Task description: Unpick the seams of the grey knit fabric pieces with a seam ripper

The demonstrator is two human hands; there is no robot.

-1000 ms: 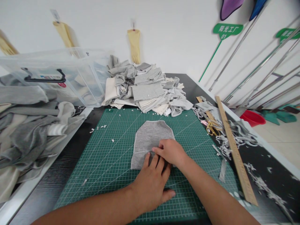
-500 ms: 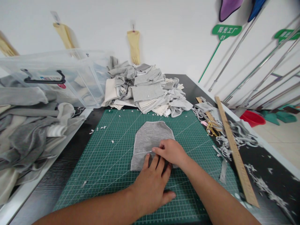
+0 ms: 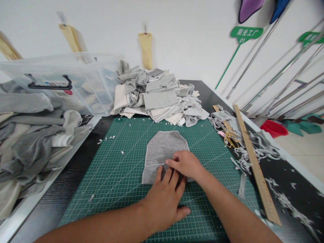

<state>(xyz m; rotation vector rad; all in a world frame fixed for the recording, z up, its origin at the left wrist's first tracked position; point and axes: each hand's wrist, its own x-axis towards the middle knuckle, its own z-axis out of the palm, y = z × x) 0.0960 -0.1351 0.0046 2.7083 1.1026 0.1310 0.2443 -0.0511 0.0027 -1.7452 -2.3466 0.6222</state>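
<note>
The grey fabric piece [image 3: 162, 148] lies flat near the centre of the green cutting mat [image 3: 113, 175] on the table. The left hand [image 3: 164, 199] presses palm-down, fingers spread, on the fabric's near edge; the right hand [image 3: 186, 164] rests just beyond it, fingertips pinched on the fabric. A wooden ruler [image 3: 255, 165] and scissors [image 3: 230, 138] lie right of the mat, and a fabric pile [image 3: 157, 94] behind it.

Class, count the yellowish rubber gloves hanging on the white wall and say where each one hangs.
3: one glove above the fabric pile, one above the clear bin, one at the left edge, partly cut off. More may hang outside the view.
</note>
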